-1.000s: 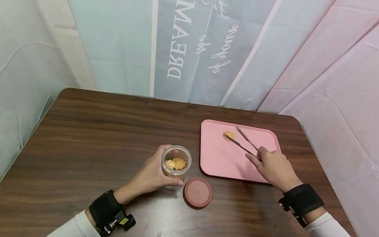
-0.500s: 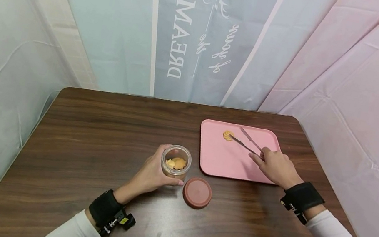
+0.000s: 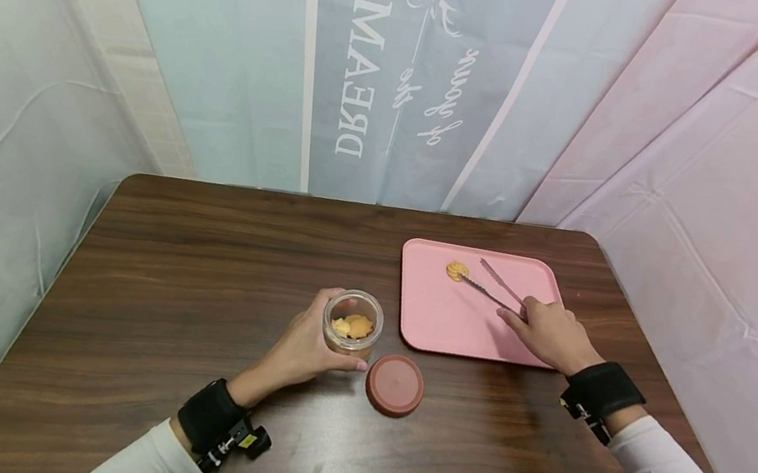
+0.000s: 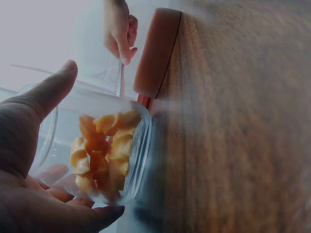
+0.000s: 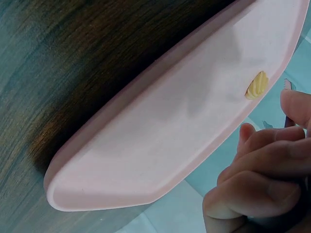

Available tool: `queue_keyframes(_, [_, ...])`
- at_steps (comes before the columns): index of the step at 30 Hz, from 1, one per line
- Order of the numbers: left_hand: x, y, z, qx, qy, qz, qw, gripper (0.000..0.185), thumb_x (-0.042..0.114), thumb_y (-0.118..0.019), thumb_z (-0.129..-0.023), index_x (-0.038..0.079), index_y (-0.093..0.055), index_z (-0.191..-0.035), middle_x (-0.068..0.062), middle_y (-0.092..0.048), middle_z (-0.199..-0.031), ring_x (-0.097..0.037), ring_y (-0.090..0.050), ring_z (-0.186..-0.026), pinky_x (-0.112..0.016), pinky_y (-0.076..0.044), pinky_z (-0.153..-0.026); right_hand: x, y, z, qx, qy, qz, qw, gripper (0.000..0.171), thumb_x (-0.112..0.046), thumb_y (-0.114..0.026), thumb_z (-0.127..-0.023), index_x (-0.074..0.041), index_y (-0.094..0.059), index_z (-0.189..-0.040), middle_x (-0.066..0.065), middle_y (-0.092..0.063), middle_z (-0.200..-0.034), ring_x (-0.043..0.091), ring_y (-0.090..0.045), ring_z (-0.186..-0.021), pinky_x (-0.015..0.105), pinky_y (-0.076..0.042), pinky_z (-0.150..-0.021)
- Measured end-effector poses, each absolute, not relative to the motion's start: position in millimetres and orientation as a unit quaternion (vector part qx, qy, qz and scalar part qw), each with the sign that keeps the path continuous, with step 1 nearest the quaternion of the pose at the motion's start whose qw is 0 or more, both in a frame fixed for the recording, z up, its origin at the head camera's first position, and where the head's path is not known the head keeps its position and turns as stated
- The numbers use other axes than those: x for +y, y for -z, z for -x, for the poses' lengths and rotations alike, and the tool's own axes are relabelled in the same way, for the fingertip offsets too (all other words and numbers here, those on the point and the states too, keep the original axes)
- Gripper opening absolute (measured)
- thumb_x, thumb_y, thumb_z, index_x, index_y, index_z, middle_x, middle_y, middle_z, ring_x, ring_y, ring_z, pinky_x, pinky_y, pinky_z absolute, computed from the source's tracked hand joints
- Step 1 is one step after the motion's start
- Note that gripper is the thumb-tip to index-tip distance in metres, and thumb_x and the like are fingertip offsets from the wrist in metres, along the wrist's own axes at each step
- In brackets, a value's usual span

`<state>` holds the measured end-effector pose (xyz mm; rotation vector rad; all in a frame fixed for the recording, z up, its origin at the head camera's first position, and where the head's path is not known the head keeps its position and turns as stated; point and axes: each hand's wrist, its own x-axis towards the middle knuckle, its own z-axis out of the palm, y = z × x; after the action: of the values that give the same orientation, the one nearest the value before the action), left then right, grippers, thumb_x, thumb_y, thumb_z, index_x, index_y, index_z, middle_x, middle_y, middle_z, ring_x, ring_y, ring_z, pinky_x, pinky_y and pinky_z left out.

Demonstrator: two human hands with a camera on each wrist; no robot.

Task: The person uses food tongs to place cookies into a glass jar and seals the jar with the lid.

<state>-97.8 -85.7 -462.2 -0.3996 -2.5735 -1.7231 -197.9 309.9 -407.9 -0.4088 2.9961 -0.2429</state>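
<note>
My left hand (image 3: 309, 347) grips a clear jar (image 3: 350, 343), fingers round its far side and thumb along the near side. Several piped, swirl-shaped butter cookies (image 4: 109, 150) lie at the jar's bottom; its mouth is uncovered. Over the pink tray (image 3: 440, 323), my right hand (image 3: 548, 331) holds metal food tongs (image 3: 491, 292) between thumb and fingers, the arms spread apart. A single swirled cookie (image 3: 457, 270) lies near the tray's far left corner. One tong tip overlaps the cookie's right edge in the head view; the other is farther right, past it.
A reddish-brown round lid (image 3: 394, 385) lies on the dark wooden table (image 3: 208, 257), close to the jar's right and just below the tray's near left corner. Fabric curtains (image 3: 247, 36) stand behind the table and along both sides.
The tongs have shifted a little right: their arms straddled the tray cookie before, and now stand mostly to its right. The left hand and jar have stayed in place.
</note>
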Motion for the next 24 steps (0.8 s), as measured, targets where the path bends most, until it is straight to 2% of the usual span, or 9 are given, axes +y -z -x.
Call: queue_keyframes(24, [-86.1, 460.5, 96.9, -0.816, 0.562, 0.133, 0.002, 0.103, 0.024, -0.104, -0.066, 0.011, -0.043, -0.148, -0.014, -0.065, -0.144, -0.033, -0.063, -0.13, -0.055, -0.046, -0.107, 305.8, 428.0, 213.6, 0.983, 0.06, 0.165, 0.054, 0.046, -0.043, -0.063, -0.106, -0.008, -0.057, -0.078, 0.002, -0.049, -0.063, 0.019, -0.047, -0.058, 0.034, -0.036, -0.057])
